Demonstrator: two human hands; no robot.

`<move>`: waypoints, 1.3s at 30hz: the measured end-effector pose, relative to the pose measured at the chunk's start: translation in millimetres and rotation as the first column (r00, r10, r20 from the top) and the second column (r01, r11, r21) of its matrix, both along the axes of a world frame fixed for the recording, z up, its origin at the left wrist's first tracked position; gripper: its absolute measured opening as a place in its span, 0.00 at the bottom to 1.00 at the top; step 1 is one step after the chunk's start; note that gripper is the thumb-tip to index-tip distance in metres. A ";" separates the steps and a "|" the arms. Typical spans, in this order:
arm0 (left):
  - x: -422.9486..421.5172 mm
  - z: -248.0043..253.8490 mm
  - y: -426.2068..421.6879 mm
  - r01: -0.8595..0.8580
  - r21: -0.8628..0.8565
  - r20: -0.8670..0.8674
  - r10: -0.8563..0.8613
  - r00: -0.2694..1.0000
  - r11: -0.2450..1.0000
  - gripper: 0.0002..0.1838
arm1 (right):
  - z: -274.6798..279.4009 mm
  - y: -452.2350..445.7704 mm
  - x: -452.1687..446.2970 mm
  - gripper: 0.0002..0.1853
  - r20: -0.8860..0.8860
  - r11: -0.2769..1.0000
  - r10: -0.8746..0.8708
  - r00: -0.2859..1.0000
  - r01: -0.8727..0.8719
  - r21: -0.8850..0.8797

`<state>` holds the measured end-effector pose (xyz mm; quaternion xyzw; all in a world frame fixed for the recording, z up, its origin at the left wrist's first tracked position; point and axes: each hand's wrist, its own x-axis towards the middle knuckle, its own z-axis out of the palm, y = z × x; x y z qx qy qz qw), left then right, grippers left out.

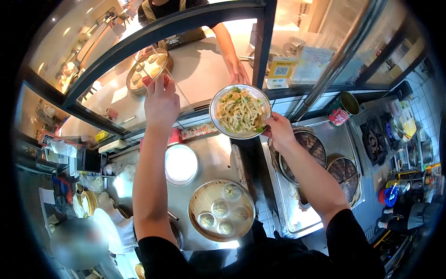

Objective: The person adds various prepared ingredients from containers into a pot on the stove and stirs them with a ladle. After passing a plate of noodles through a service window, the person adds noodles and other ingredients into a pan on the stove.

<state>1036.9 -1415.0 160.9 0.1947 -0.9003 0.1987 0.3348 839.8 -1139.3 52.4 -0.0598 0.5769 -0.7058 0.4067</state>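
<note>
My right hand [278, 129] grips the right rim of a round metal bowl [240, 111] of noodles with green herbs, held at the window opening. Beyond the bowl, another person's hand [237, 72] reaches down close to its far rim; whether it touches is unclear. My left hand [162, 100] is raised at the window frame, its fingers closed around something small and reddish. A bamboo tray of buns [151, 69] lies past the glass near that hand. Below, a bamboo steamer [197, 204] with several buns in paper cups stands on the metal counter.
A white round plate [181, 164] sits on the counter. Two covered steamers [304, 153] stand at the right, with a red and green can [343, 109] behind. The dark window frame [162, 35] crosses in front. Another person in white [114, 223] is at lower left.
</note>
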 end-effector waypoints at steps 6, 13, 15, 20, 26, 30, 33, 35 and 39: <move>17.6 1.2 -10.0 0.024 0.103 -0.027 -0.022 0.999 0.994 0.18 | -0.2 -60.1 -3.2 0.12 -0.058 0.999 -0.039 0.998 0.040 0.011; 11.8 2.4 -7.7 0.012 0.095 -0.046 -0.008 0.999 0.995 0.20 | 11.4 -115.4 -16.6 0.09 -0.029 0.991 -0.102 0.994 0.099 -0.090; 11.5 1.4 -7.4 0.020 0.102 -0.055 -0.015 0.998 0.995 0.20 | 16.0 -130.3 -22.9 0.08 -0.035 0.982 -0.103 0.994 0.096 -0.163; 7.9 2.2 -2.6 0.040 0.131 -0.116 -0.025 0.993 0.991 0.20 | 19.9 -155.9 -38.6 0.20 0.004 0.961 -0.155 0.988 0.151 -0.233; 4.7 -3.9 0.7 0.028 0.135 -0.206 0.000 0.979 0.990 0.19 | 27.4 -80.9 7.7 0.26 -0.161 0.992 -0.009 0.987 -0.012 -0.128; -6.4 -4.1 6.1 0.081 0.183 -0.220 -0.039 0.975 0.980 0.19 | 1.9 11.0 51.3 0.25 -0.321 0.990 0.081 0.944 -0.114 -0.086; -23.4 -4.5 21.4 0.137 0.171 -0.206 -0.101 0.973 0.976 0.18 | -23.1 79.5 78.7 0.25 -0.321 0.994 0.100 0.942 -0.110 -0.014; -37.6 -1.8 36.3 0.181 0.188 -0.187 -0.145 0.972 0.965 0.18 | -34.5 120.6 89.9 0.26 -0.310 0.994 0.110 0.944 -0.098 0.055; -71.1 1.8 67.1 0.278 0.216 -0.190 -0.239 0.952 0.936 0.20 | -65.4 200.6 108.7 0.26 -0.280 0.991 0.040 0.959 -0.002 0.137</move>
